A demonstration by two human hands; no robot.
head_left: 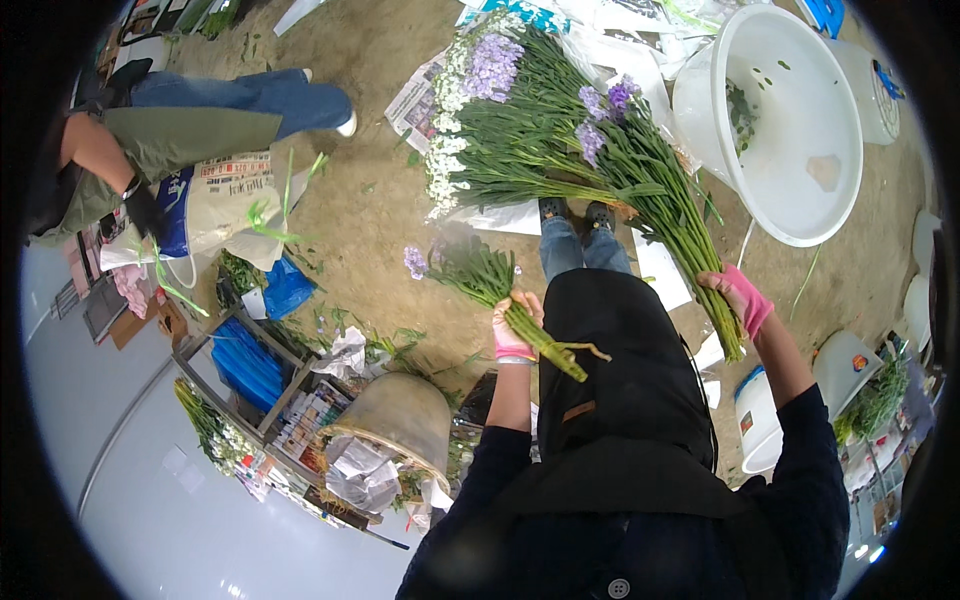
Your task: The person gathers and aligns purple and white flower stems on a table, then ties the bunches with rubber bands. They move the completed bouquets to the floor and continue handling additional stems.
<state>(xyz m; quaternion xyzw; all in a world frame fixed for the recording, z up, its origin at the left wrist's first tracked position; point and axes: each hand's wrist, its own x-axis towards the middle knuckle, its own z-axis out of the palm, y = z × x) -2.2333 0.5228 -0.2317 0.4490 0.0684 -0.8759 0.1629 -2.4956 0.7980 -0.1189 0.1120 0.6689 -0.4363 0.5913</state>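
My left hand (514, 330), in a pink glove, is closed around the green stems of a small bunch of lilac flowers (470, 268), its blooms pointing away to the left. One yellowish stem sticks out sideways below that grip. Over on the right, my right hand (738, 296), also pink-gloved, grips the stem ends of a long bunch of purple flowers (655, 195). Those stems slant up to blooms resting against a large heap of white and lilac flowers (530, 125). The heap lies on newspaper and white sheets on the floor, just beyond my shoes.
A big white tub (800, 150) with leaf scraps stands at the upper right. Another person's black-gloved hand (146, 210) is by a printed sack (220, 205) on the left. A waste bin (405, 420) with crumpled paper stands lower left, near a metal rack (235, 370).
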